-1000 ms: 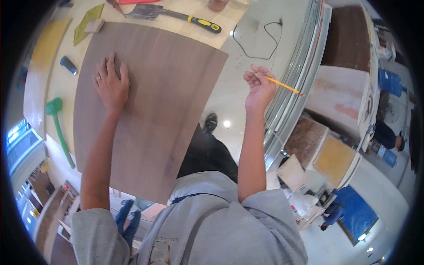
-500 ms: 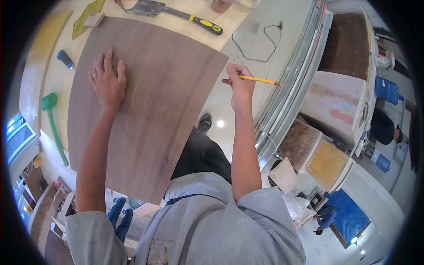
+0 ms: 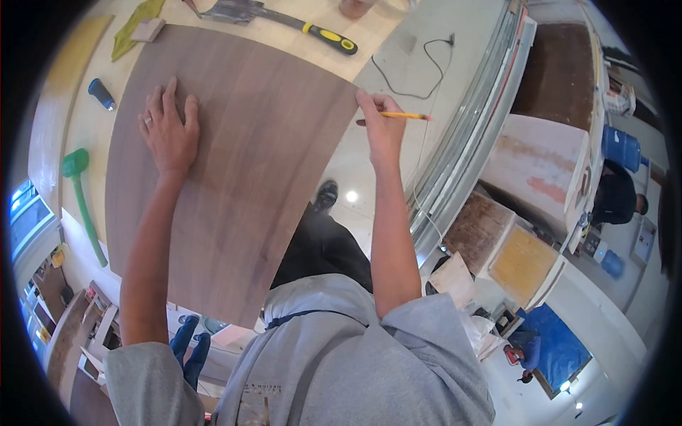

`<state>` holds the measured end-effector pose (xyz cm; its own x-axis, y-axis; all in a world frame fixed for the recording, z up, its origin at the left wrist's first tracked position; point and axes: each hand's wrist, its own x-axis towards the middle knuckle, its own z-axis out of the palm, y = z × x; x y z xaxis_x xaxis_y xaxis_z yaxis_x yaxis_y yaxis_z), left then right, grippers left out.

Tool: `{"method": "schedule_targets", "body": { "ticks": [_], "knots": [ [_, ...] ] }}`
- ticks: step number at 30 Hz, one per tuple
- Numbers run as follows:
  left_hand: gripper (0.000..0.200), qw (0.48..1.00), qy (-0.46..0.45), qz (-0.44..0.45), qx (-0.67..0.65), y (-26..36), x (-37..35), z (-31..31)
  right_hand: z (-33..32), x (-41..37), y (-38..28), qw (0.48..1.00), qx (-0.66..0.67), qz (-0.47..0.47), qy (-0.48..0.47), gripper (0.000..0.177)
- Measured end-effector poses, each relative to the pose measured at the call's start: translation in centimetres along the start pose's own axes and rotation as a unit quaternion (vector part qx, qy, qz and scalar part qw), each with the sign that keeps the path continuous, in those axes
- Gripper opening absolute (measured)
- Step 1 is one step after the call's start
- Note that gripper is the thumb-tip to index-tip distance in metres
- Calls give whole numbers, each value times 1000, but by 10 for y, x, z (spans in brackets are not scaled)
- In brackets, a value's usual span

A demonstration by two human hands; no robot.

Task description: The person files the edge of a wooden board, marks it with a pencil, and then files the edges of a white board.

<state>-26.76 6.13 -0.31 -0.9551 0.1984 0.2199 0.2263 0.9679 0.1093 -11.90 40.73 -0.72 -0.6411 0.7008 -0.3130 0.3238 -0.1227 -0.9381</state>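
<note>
The right hand (image 3: pixel 383 131) is closed around a thin yellow wooden pencil (image 3: pixel 408 116), and the pencil's pink rubber end sticks out to the right. 1 finger of this hand is right at the far right corner of a big, flat, brown wood-grain board (image 3: pixel 234 163). The left hand (image 3: pixel 170 135) is open wide and lies flat on the left part of the board, with a ring (image 3: pixel 148 121) on 1 finger.

The board lies on a pale wooden desk (image 3: pixel 369 32), and its right side hangs out over the shiny floor (image 3: pixel 458 39). Left of the board are a short, round, dark blue tool (image 3: pixel 101 94) and a green mallet (image 3: pixel 75 163). By the far left corner are a small, flat wood block (image 3: pixel 148 30) and a yellow-green flat piece (image 3: pixel 131 34). Past the far edge is a metal-bladed tool with a black and yellow handle (image 3: pixel 330 38). A black cord (image 3: pixel 403 92) curls on the floor, near long grey metal strips (image 3: pixel 472 121).
</note>
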Motion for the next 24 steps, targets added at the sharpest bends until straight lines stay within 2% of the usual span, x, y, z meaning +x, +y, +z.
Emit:
{"method": "schedule_targets", "body": {
  "ticks": [2,5,8,11,14,17,20,21,24],
  "knots": [
    [61,1000,0,2,3,1,0,0,9,4,-5,1000,-2,0,24,31],
    [61,1000,2,1,13,-2,-1,2,-6,16,-1,982,183,49,24,31],
    [61,1000,4,0,9,-1,-1,3,-14,6,1,993,106,50,-20,34],
    [61,1000,2,4,11,-1,-1,1,4,6,-3,1000,-29,9,-7,35],
    [61,1000,-1,3,20,-2,-1,1,4,18,-4,995,74,-12,68,40],
    [61,1000,4,2,6,1,0,0,-5,9,0,996,82,21,32,42],
    [60,1000,3,4,9,1,-4,-1,1,-2,2,998,-49,45,-23,42],
    [60,1000,4,5,13,0,-2,1,-2,-2,4,998,-30,50,-26,40],
    [59,1000,4,1,8,-1,0,0,-18,4,16,984,145,69,-76,41]
  ]
}}
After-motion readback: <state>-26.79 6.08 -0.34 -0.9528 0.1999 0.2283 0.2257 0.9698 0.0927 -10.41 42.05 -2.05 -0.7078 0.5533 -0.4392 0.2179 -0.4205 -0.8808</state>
